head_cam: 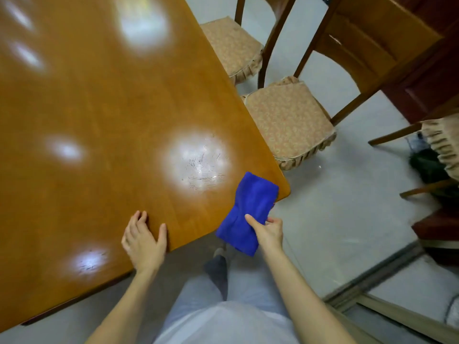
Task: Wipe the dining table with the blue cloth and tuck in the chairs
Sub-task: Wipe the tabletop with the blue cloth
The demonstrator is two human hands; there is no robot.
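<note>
The glossy brown dining table [99,108] fills the left and middle of the view. My right hand [268,232] grips a folded blue cloth [248,209] at the table's near right corner; the cloth's far end lies on the tabletop and its near end hangs off the edge. My left hand [142,238] rests flat on the table's near edge, fingers spread, holding nothing. Two wooden chairs with beige patterned cushions stand along the table's right side: the nearer chair [290,120] and the farther chair [233,45], both pulled out a little from the table.
A third cushioned chair [444,145] pokes in at the right edge, with a dark bundle [427,167] on the floor beside it. Dark wooden furniture [409,58] stands at the top right. A door-track frame [372,281] crosses the pale floor at lower right.
</note>
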